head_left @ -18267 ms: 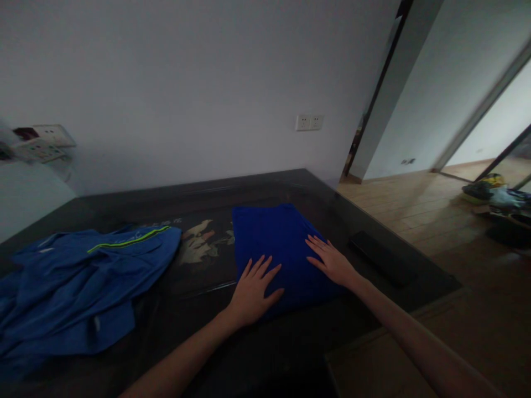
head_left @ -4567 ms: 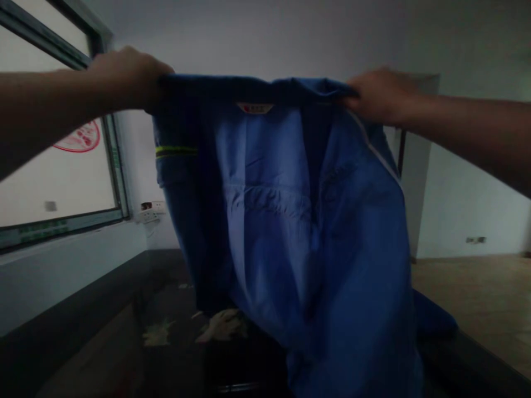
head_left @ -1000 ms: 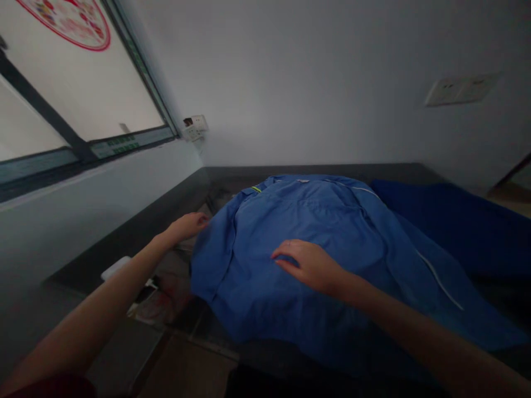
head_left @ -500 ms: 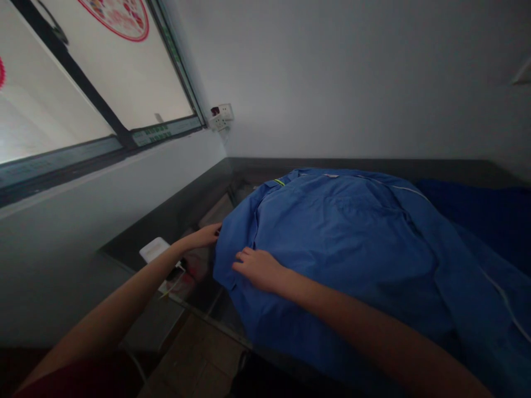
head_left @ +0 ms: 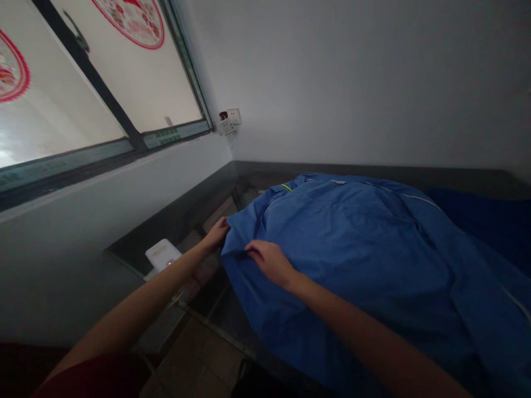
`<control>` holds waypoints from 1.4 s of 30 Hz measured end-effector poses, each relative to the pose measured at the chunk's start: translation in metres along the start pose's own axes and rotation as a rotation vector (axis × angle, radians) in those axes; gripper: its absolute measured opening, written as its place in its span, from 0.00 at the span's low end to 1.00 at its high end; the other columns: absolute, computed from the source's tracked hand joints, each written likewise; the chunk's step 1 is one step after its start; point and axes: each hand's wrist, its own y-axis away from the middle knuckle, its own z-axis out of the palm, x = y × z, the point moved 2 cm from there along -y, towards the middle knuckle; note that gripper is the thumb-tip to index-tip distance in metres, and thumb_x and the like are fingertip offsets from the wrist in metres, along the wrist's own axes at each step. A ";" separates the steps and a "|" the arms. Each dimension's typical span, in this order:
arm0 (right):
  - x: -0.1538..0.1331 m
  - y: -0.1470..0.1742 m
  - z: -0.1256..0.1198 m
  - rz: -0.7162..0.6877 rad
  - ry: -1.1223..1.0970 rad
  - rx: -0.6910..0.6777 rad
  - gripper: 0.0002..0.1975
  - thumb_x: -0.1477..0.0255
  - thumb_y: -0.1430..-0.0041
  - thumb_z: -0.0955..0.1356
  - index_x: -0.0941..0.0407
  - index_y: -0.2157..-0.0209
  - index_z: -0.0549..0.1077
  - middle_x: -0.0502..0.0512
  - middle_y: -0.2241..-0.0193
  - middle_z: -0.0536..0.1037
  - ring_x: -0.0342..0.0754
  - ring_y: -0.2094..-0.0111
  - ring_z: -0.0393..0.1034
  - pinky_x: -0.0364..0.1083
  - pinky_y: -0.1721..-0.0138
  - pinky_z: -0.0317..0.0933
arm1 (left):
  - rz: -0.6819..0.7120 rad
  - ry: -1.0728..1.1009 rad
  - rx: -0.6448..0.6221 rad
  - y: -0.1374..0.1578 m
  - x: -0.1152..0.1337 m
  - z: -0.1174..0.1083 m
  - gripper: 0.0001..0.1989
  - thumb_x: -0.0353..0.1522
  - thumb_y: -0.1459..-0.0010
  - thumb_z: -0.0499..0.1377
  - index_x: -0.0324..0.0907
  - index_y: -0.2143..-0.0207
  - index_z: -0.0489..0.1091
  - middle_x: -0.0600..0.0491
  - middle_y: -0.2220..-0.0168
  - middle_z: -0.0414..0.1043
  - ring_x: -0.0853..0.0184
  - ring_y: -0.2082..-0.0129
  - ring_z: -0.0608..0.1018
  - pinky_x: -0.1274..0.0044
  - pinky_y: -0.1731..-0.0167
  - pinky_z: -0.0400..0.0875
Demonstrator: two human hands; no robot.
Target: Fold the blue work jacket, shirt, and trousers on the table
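Observation:
A blue jacket [head_left: 344, 243] with pale piping and a yellow-green stripe lies spread over a dark table [head_left: 226, 309]. At its left edge, my left hand [head_left: 216, 233] is closed on the cloth, with the fingertips partly behind the fabric. My right hand [head_left: 271, 264] pinches the jacket a little nearer the middle, thumb and fingers together. Between the two hands the cloth is lifted into a fold.
Left of the jacket, a white box-like object [head_left: 162, 254] sits at the table's corner. Darker blue cloth [head_left: 481, 221] lies at the far right. A window [head_left: 103, 83] and wall sockets [head_left: 230, 119] are behind. Tiled floor [head_left: 194, 348] shows below the table.
My left hand has moved slightly up and right with the jacket's edge. My right hand has closed into a pinch, and the cloth near it is more creased. The view has shifted slightly.

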 end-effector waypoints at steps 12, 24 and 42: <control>-0.002 -0.030 -0.105 -0.029 -0.128 0.367 0.06 0.75 0.41 0.63 0.57 0.67 0.71 0.50 0.70 0.76 0.45 0.67 0.71 0.42 0.64 0.62 | 0.247 -0.879 0.034 0.029 0.092 -0.094 0.21 0.43 0.41 0.51 0.41 0.51 0.66 0.54 0.68 0.71 0.64 0.68 0.73 0.74 0.65 0.67; -0.003 0.039 -0.097 -0.099 0.106 -0.015 0.09 0.82 0.45 0.65 0.58 0.64 0.74 0.58 0.59 0.79 0.50 0.53 0.72 0.51 0.49 0.63 | 0.434 -1.006 -0.294 0.139 0.013 -0.029 0.42 0.40 0.50 0.62 0.50 0.35 0.47 0.46 0.33 0.42 0.49 0.35 0.51 0.58 0.41 0.56; -0.039 0.112 -0.097 -0.194 0.107 -0.103 0.11 0.79 0.39 0.61 0.57 0.59 0.73 0.57 0.61 0.77 0.47 0.50 0.68 0.46 0.48 0.63 | 0.188 -0.920 -0.159 0.126 -0.002 -0.066 0.15 0.31 0.56 0.53 0.47 0.63 0.70 0.49 0.59 0.75 0.56 0.58 0.77 0.69 0.58 0.72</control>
